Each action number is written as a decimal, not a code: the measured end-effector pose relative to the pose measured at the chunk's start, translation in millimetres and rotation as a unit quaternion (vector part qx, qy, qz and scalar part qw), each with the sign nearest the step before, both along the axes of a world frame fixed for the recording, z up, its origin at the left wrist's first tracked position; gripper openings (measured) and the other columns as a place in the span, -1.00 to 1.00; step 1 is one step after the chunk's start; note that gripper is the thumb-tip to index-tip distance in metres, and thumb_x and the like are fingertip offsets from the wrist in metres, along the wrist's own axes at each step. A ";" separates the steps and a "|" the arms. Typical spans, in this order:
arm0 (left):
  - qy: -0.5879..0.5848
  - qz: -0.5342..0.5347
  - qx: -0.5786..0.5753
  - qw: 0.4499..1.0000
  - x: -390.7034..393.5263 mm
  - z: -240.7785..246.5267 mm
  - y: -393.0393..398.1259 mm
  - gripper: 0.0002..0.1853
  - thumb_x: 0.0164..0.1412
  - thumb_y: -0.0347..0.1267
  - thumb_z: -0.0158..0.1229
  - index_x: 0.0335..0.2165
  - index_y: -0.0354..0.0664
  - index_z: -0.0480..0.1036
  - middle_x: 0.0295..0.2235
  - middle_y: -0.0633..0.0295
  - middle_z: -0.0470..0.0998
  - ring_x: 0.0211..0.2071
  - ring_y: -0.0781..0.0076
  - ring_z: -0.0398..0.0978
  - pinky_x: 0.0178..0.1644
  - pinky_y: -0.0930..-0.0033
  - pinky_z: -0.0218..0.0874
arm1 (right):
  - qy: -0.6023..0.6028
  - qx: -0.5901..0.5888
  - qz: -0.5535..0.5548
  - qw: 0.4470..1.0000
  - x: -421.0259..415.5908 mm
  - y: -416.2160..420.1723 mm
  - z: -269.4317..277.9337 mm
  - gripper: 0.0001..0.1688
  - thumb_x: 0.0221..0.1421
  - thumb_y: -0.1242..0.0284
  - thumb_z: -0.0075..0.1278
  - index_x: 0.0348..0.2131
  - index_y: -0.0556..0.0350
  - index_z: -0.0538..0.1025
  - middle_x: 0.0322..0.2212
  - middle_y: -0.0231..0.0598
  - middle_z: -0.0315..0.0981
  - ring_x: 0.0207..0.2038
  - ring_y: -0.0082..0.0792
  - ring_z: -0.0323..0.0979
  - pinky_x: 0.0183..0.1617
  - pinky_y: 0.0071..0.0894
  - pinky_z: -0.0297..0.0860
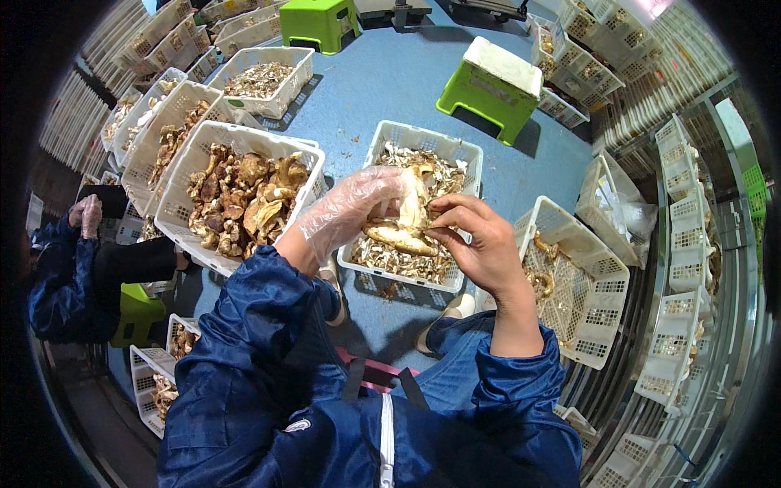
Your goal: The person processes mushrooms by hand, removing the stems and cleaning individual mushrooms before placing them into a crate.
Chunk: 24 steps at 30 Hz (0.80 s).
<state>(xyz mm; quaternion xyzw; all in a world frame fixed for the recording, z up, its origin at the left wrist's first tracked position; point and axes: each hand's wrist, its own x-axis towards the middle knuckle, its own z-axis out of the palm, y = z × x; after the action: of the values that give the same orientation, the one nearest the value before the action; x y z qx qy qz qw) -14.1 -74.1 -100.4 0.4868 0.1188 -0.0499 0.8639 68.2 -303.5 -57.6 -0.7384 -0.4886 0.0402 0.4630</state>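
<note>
My left hand [366, 198], in a clear plastic glove, is closed on a large mushroom [413, 210] with a pale thick stem and a brown cap. My bare right hand [476, 235] touches the mushroom's right side with thumb and fingertips; whether a small piece is between them I cannot tell. Both hands are above a white perforated plastic basket [473, 165] of pale and brown scraps. Left of it, a white basket [238, 137] holds several brown mushrooms [244, 195]. At my right, another white basket [601, 293] holds a few mushroom pieces [540, 280] against its left side.
A green step stool [488, 91] with a white top stands ahead on the blue floor [378, 79]. Another green stool [320, 24] stands farther back. More crates line both sides, one with scraps [259, 79]. A co-worker in blue [67, 274] sits at the far left, near several crates.
</note>
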 end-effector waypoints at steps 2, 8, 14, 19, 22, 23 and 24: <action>0.003 -0.007 0.003 1.000 1.0 2.3 -1.1 -0.56 0.38 -0.22 0.19 0.09 -0.26 0.45 -0.14 0.23 0.63 -0.19 0.45 0.64 -0.08 0.38 0.52 | 0.008 0.008 -0.009 1.000 1.5 0.1 -2.5 -0.79 0.02 0.62 0.33 -0.29 0.13 0.63 -0.13 -0.19 0.67 -0.08 -0.23 0.64 -0.05 -0.32 0.56; 0.005 -0.023 0.007 1.000 0.5 3.1 -0.2 -0.56 0.38 -0.20 0.21 0.09 -0.23 0.48 -0.15 0.25 0.63 -0.19 0.48 0.61 -0.08 0.40 0.51 | 0.022 0.016 -0.012 1.000 4.0 -1.3 -7.7 -0.84 0.10 0.56 0.30 -0.28 0.17 0.62 -0.17 -0.15 0.67 -0.13 -0.19 0.65 -0.08 -0.31 0.55; -0.003 -0.040 0.075 0.996 2.9 10.6 -5.2 -0.56 0.39 -0.22 0.16 0.11 -0.25 0.46 -0.13 0.26 0.63 -0.18 0.52 0.62 -0.08 0.43 0.50 | -0.022 -0.007 -0.034 0.999 3.4 -3.0 -9.3 -0.87 0.15 0.54 0.25 -0.27 0.19 0.61 -0.19 -0.14 0.67 -0.13 -0.18 0.66 -0.05 -0.29 0.54; 0.011 -0.021 0.067 0.998 -0.5 25.7 -6.3 -0.64 0.38 -0.28 0.15 0.05 -0.23 0.48 -0.38 0.46 0.52 -0.44 0.72 0.42 -0.36 0.58 0.34 | 0.005 0.013 -0.065 0.998 0.2 -0.7 -3.0 -0.88 0.17 0.53 0.23 -0.27 0.18 0.61 -0.20 -0.14 0.69 -0.18 -0.19 0.67 -0.08 -0.30 0.55; 0.032 -0.041 0.082 0.995 3.6 15.8 -3.9 -0.60 0.35 -0.29 0.16 0.06 -0.27 0.49 -0.38 0.43 0.53 -0.46 0.71 0.42 -0.37 0.59 0.34 | -0.004 0.032 -0.128 0.991 3.0 -4.3 0.2 -0.92 0.19 0.55 0.21 -0.28 0.19 0.60 -0.21 -0.15 0.70 -0.22 -0.23 0.68 -0.12 -0.34 0.54; 0.032 -0.040 0.072 0.996 2.5 12.6 -3.0 -0.58 0.35 -0.28 0.17 0.08 -0.29 0.48 -0.35 0.39 0.55 -0.44 0.68 0.46 -0.34 0.57 0.38 | -0.007 0.044 -0.144 0.989 4.6 -5.0 0.3 -0.93 0.20 0.56 0.20 -0.29 0.19 0.60 -0.22 -0.15 0.70 -0.22 -0.22 0.68 -0.13 -0.35 0.54; 0.034 -0.040 0.061 0.997 0.5 9.3 -2.6 -0.56 0.35 -0.28 0.17 0.09 -0.31 0.47 -0.32 0.36 0.58 -0.41 0.65 0.50 -0.31 0.54 0.42 | -0.017 0.051 -0.154 0.987 7.2 -4.3 -0.7 -0.93 0.20 0.56 0.20 -0.29 0.19 0.59 -0.22 -0.14 0.70 -0.23 -0.22 0.68 -0.14 -0.35 0.54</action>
<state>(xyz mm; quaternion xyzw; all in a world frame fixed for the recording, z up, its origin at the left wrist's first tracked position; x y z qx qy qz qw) -13.6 -76.6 -91.1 0.5411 0.1313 -0.0932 0.8254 75.4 -307.8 -58.3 -0.7806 -0.3784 -0.0693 0.4926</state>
